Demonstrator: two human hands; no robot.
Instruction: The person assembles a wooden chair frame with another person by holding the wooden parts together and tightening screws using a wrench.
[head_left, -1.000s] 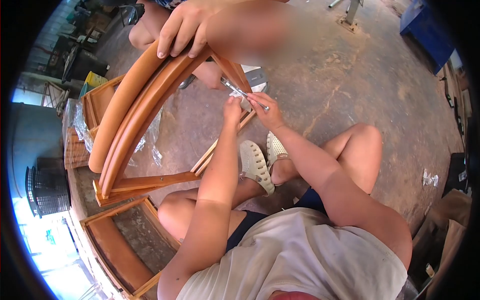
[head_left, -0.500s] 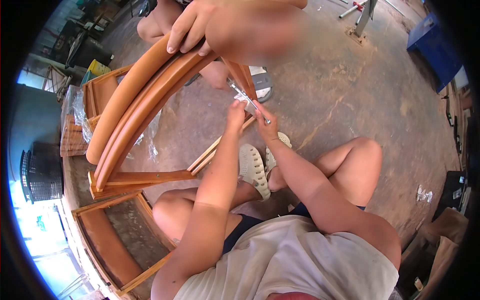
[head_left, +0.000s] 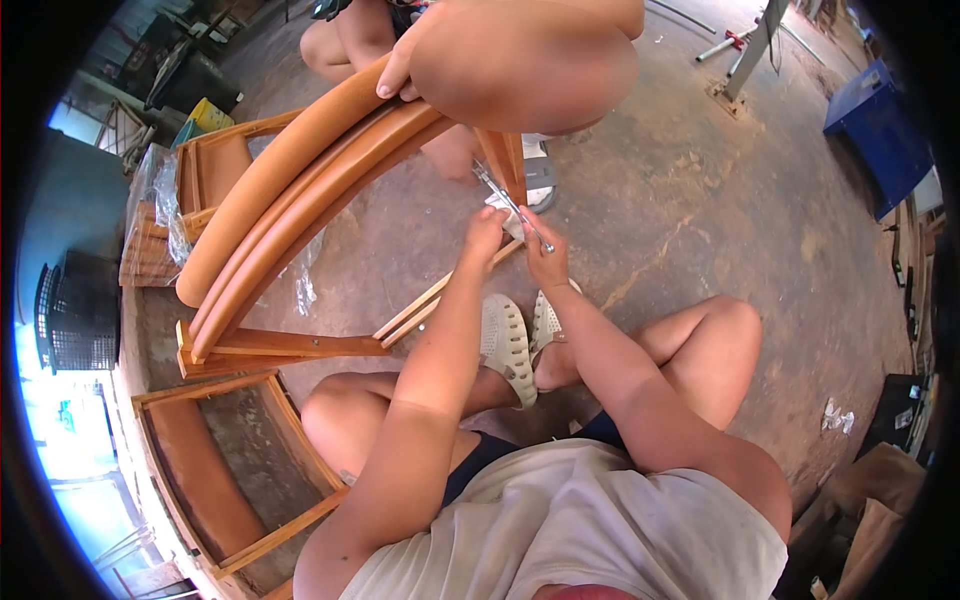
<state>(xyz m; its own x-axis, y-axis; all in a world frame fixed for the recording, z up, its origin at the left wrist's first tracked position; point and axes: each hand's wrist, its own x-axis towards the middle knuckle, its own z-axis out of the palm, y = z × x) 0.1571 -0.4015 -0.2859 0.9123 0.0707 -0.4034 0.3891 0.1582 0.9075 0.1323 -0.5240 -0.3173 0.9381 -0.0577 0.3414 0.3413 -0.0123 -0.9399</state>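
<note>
A metal ratchet-like tool (head_left: 512, 204) slants across the leg of a wooden frame (head_left: 505, 160). My right hand (head_left: 546, 250) is closed round its lower end. Just left of it, my left hand (head_left: 484, 236) is closed beside a small white piece (head_left: 508, 218), which looks like paper or cloth; whether the fingers grip it is not clear. The frame carries a curved brown padded part (head_left: 270, 185) on its upper left side. Another person's hand (head_left: 398, 75) rests on the top of this curve.
A second wooden frame with a brown panel (head_left: 205, 480) lies at lower left. Another frame (head_left: 215, 170) stands beyond, near plastic wrap (head_left: 168, 205). A blue box (head_left: 880, 135) is at right, a metal post (head_left: 755, 60) at top right. The other person's knee (head_left: 325, 50) shows at top.
The view has shifted, so the frame and my hands appear slightly lower and to the right. My right hand stays on the tool, whose angle has become somewhat steeper.
</note>
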